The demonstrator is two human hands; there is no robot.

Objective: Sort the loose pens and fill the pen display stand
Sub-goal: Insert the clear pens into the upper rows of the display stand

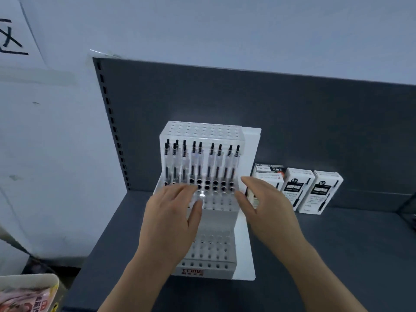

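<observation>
Head view: pens stand upright in stand, black caps up.

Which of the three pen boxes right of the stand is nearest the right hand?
The leftmost box, beside the display stand: the right hand overlaps its lower part in view. The middle box and rightmost box, both marked 0.5, stand farther right.

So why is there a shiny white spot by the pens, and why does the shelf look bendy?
Head view: light glares off the pen stand just past the left hand; also in the head view, the wide lens bows the top edge of the shelf's back panel.
</observation>
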